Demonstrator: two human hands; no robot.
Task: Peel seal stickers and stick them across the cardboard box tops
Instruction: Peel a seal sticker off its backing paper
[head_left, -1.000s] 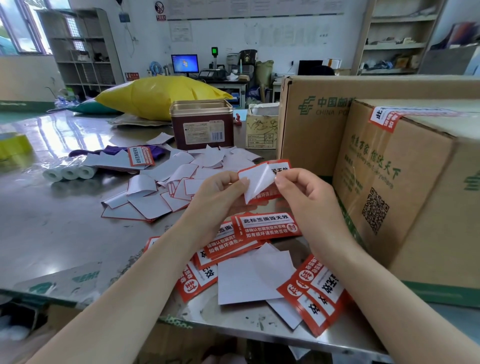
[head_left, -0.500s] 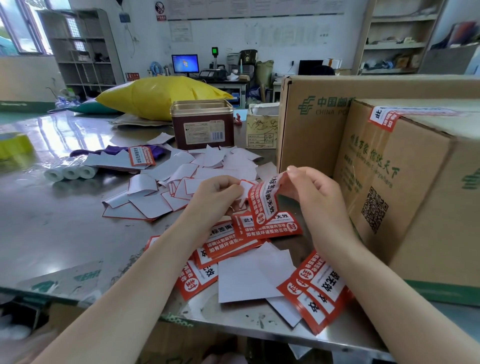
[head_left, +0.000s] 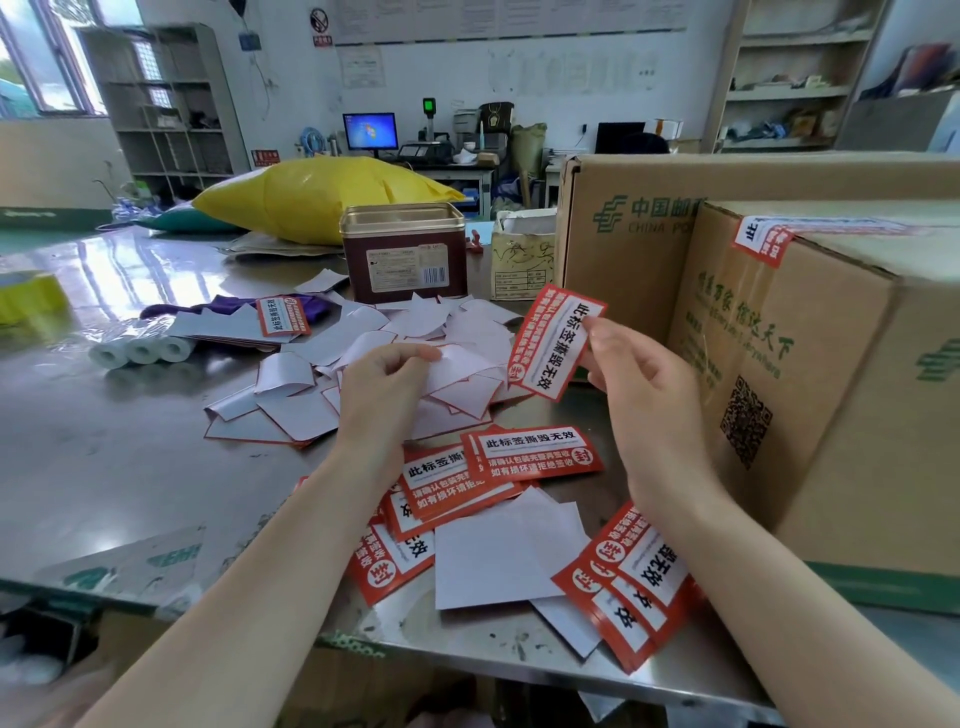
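My right hand (head_left: 631, 382) pinches a peeled red-and-white seal sticker (head_left: 553, 340), held upright above the table, printed side toward me. My left hand (head_left: 382, 379) grips the white backing paper (head_left: 460, 366) just left of it, over the heap of spent backings. Several unpeeled seal stickers (head_left: 535, 457) lie fanned on the steel table between my forearms, and more stickers (head_left: 628, 582) sit at the front edge. To the right stands a cardboard box (head_left: 831, 415) with a seal sticker (head_left: 761, 241) across its top edge. A larger postal box (head_left: 623, 244) stands behind it.
A pile of white backing papers (head_left: 291, 395) covers the table's middle. Behind it stand a brown tin (head_left: 405, 254), a small carton (head_left: 522, 260) and a yellow bag (head_left: 322, 197). Three paper rolls (head_left: 140, 351) lie at the left. The steel table (head_left: 104, 441) edge runs close to me.
The sticker has come fully off its backing. My right hand lifted it up and to the right, while my left hand carried the white backing down toward the pile.
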